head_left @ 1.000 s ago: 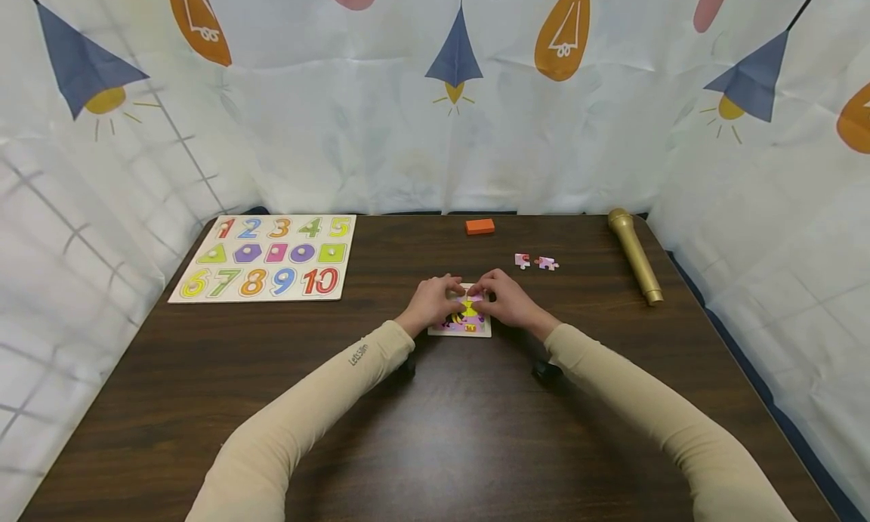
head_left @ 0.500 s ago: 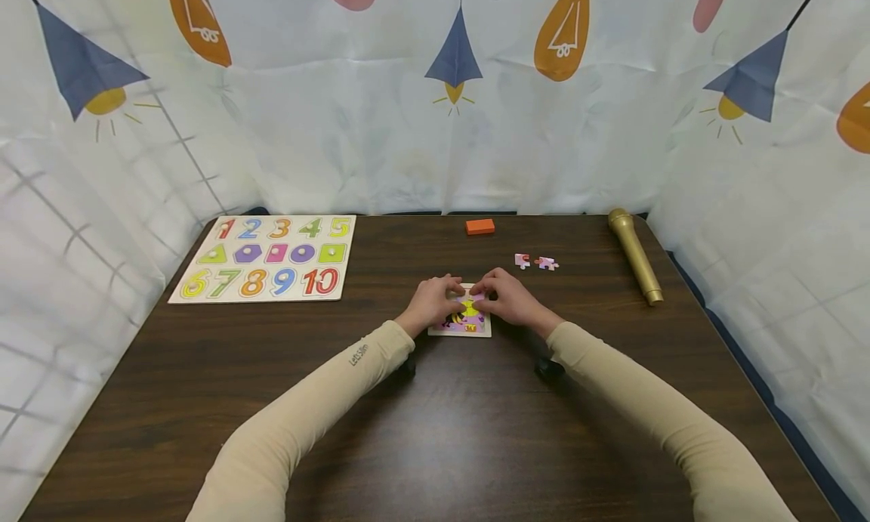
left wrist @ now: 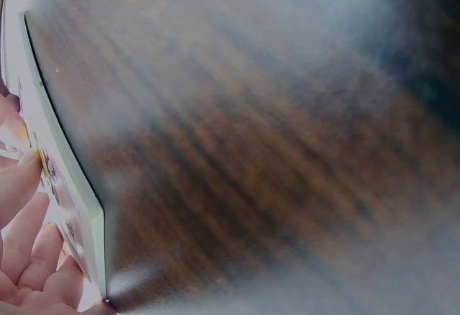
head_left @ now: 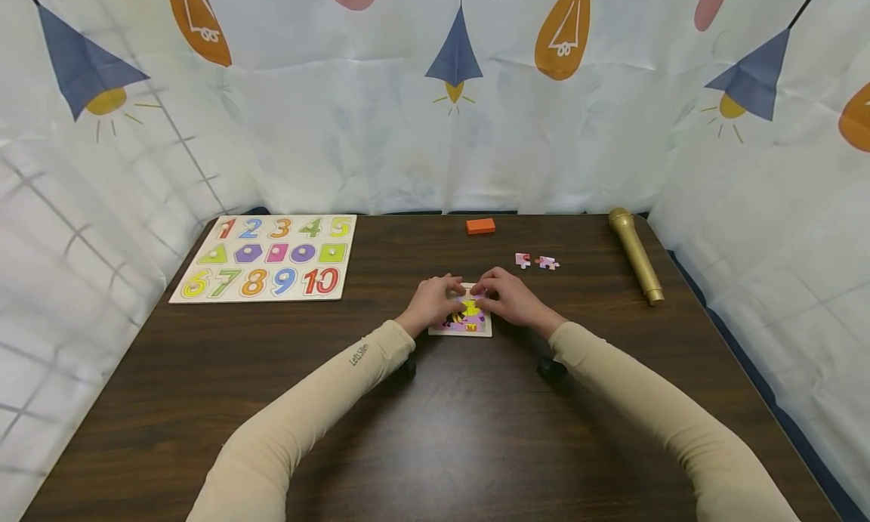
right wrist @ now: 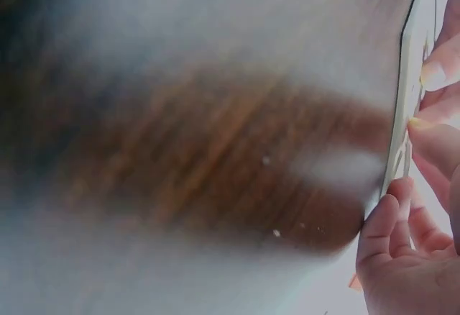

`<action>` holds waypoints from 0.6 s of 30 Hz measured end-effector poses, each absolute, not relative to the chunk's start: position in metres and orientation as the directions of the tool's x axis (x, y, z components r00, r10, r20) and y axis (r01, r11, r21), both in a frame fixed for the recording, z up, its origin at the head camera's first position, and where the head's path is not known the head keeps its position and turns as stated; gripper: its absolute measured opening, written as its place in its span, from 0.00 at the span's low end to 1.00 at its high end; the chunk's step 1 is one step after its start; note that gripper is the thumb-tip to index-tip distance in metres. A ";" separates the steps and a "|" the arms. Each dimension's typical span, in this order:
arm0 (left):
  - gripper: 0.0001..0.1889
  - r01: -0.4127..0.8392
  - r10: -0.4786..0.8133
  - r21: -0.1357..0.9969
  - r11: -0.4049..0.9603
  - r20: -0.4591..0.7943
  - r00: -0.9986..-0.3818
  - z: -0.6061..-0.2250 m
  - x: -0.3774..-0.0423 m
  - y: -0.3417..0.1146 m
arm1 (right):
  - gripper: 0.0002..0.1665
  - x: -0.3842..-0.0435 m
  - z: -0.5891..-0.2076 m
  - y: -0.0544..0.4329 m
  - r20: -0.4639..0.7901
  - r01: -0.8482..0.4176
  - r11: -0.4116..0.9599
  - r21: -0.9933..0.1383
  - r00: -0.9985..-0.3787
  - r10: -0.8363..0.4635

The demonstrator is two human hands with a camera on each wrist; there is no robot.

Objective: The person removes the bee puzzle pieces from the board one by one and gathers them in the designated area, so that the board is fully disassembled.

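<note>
A small square jigsaw puzzle board (head_left: 460, 332) with a pale rim and a pink, yellow and black picture lies mid-table between both hands. My left hand (head_left: 432, 301) grips its left side, thumb on the picture and fingers by the far edge; the left wrist view shows the board's pale edge (left wrist: 68, 149) beside these fingers. At the upper right part, my right hand (head_left: 508, 298) pinches a puzzle piece (right wrist: 407, 158), its edge showing between thumb and fingers; the rest is hidden. Two loose pink puzzle pieces, one (head_left: 522, 261) beside the other (head_left: 547, 263), lie beyond the right hand.
A large number and shape board (head_left: 178, 297) lies at the back left of the dark wooden table (head_left: 435, 431). An orange block (head_left: 480, 227) sits near the back edge. A gold microphone (head_left: 636, 256) lies at the back right, before a patterned curtain (head_left: 381, 144).
My right hand has shifted very slightly to the right over the puzzle board. The left hand, the board and the loose pieces stay where they were.
</note>
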State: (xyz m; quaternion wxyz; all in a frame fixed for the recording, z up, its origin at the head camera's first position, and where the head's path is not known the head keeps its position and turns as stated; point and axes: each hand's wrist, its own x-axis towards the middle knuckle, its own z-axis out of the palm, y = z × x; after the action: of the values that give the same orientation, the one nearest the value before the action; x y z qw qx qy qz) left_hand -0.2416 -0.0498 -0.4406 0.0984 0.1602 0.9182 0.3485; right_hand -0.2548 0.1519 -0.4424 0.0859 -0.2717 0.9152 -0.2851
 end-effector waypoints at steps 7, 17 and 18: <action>0.16 0.199 0.350 0.677 0.708 -0.093 -0.932 -0.438 -0.241 -0.050 | 0.12 -0.258 -0.443 0.159 0.000 -0.443 0.686 -0.578 -0.840 -0.542; 0.16 0.227 0.363 0.667 0.709 -0.070 -0.929 -0.439 -0.242 -0.050 | 0.15 -0.266 -0.441 0.184 0.056 -0.410 0.683 -0.604 -0.877 -0.477; 0.15 0.230 0.363 0.667 0.709 -0.066 -0.929 -0.439 -0.242 -0.049 | 0.15 -0.268 -0.440 0.188 0.061 -0.406 0.686 -0.604 -0.882 -0.467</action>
State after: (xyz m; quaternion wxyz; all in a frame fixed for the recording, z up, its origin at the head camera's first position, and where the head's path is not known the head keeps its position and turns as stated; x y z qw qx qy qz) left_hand -0.2416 -0.0495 -0.4394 0.0965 0.1611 0.9194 0.3456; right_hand -0.2679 0.1885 -0.4404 0.0488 -0.2381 0.9169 -0.3167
